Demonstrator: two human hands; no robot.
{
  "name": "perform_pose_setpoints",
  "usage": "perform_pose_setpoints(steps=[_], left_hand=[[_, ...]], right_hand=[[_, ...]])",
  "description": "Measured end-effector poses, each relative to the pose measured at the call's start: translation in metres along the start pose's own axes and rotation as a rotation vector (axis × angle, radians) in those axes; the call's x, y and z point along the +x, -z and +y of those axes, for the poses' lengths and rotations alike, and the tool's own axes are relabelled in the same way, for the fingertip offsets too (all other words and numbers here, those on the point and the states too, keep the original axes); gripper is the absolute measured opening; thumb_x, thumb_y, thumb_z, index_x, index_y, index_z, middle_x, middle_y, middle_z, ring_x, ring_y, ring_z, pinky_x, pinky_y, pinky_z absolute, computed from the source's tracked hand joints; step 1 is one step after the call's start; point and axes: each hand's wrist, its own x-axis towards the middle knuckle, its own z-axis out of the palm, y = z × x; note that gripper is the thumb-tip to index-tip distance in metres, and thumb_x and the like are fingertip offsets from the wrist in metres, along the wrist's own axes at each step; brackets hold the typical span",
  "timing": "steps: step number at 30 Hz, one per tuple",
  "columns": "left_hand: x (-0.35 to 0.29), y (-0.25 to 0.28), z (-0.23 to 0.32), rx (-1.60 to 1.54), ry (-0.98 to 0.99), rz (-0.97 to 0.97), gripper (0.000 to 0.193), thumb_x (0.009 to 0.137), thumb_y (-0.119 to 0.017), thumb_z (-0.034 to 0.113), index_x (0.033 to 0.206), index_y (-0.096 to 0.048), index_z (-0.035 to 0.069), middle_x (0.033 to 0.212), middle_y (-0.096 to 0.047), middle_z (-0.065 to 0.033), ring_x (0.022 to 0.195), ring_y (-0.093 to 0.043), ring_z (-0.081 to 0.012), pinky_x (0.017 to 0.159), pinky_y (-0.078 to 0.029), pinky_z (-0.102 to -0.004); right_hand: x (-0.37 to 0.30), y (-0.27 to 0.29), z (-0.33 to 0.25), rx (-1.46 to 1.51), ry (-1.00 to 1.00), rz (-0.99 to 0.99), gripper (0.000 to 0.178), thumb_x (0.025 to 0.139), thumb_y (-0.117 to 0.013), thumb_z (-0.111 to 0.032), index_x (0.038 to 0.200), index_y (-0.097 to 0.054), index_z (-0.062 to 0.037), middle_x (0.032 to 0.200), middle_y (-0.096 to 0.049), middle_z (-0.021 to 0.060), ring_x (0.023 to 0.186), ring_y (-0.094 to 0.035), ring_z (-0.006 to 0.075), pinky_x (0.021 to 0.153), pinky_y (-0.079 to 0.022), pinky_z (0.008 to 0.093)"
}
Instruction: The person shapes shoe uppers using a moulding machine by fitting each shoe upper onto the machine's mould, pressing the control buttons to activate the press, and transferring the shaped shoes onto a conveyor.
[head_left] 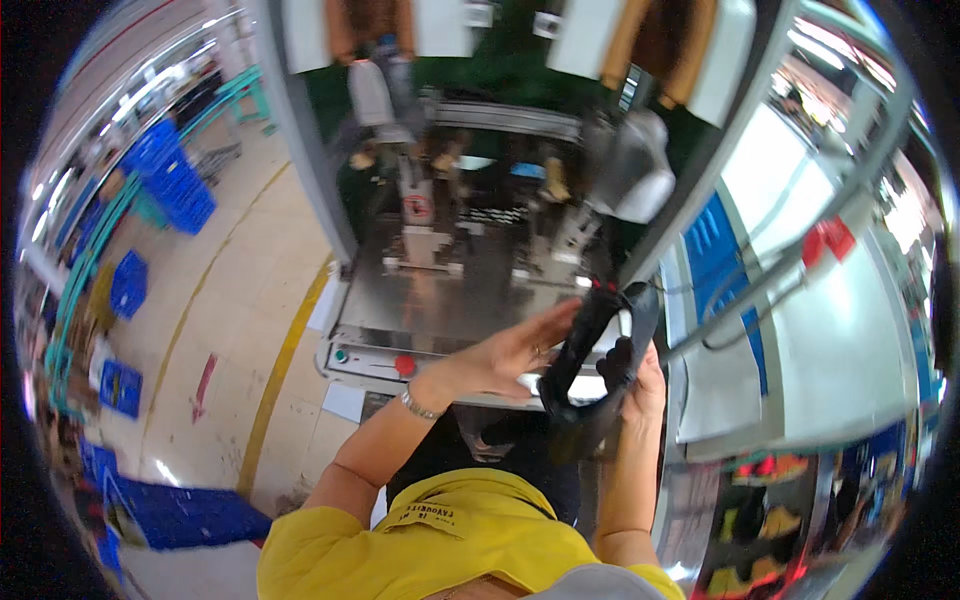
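This was a factory floor, by every sign an industrial workshop. A machine with a bare metal bed (400, 305) stood between upright grey posts (305, 130), with a red button (405, 365) and a green button (341, 356) along its front edge. Yellow floor lines (280, 400) marked off a lane on the pale floor (225, 330), and blue plastic crates (170, 180) were stacked near teal rails (75, 300). Long ceiling lights (815, 48) ran overhead. At lower right, tan and yellow pieces (780, 521) sat in rows, perhaps shoe parts, though too small to tell.
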Motion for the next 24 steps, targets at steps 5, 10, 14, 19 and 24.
perform_pose_setpoints(steps=[5,10,14,19,24], left_hand=[[-0.032,0.055,0.001,-0.214,0.138,0.34,0.028,0.086,-0.048,0.012,0.113,-0.048,0.006,0.101,-0.055,-0.0007,0.096,-0.048,-0.0082,0.081,-0.038,-0.0228],[-0.069,0.06,0.086,0.286,-0.114,0.614,0.01,0.085,-0.051,0.014,0.084,-0.053,0.005,0.076,-0.05,0.0053,0.071,-0.044,-0.0037,0.066,-0.036,-0.019],[-0.059,0.091,0.153,0.667,-0.347,0.709,0.015,0.083,-0.054,0.01,0.093,-0.058,0.0,0.086,-0.055,0.0038,0.082,-0.047,-0.0038,0.075,-0.038,-0.0188],[-0.016,0.132,0.222,0.522,-0.707,0.753,0.015,0.081,-0.057,0.007,0.093,-0.057,0.0,0.084,-0.058,-0.0011,0.077,-0.052,-0.0055,0.071,-0.042,-0.0188],[0.0,0.167,0.23,0.548,-0.662,0.765,0.011,0.08,-0.058,0.008,0.088,-0.057,0.001,0.081,-0.059,-0.0018,0.074,-0.053,-0.0069,0.068,-0.043,-0.0201]], right_hand=[[0.048,-0.043,0.029,-0.103,-0.14,-0.185,0.021,0.076,-0.063,-0.016,0.09,-0.053,-0.0042,0.085,-0.059,0.0005,0.076,-0.053,0.0094,0.07,-0.041,0.0219],[0.103,-0.082,0.035,-0.408,-0.233,-0.358,0.007,0.078,-0.058,-0.003,0.084,-0.056,-0.0044,0.079,-0.057,-0.0014,0.073,-0.05,0.0063,0.068,-0.038,0.02],[0.174,-0.14,0.049,-0.501,-0.07,-0.337,0.008,0.078,-0.059,-0.008,0.085,-0.054,-0.0109,0.069,-0.052,-0.0088,0.053,-0.039,-0.0014,0.045,-0.026,0.0133],[0.247,-0.204,0.06,-0.286,0.092,-0.386,0.01,0.083,-0.053,-0.007,0.093,-0.056,-0.0051,0.085,-0.059,-0.0003,0.079,-0.053,0.008,0.073,-0.04,0.0204],[0.279,-0.205,0.076,-0.337,0.182,-0.238,0.011,0.08,-0.057,-0.006,0.091,-0.058,-0.007,0.085,-0.059,-0.0022,0.079,-0.051,0.0065,0.073,-0.039,0.0207]])
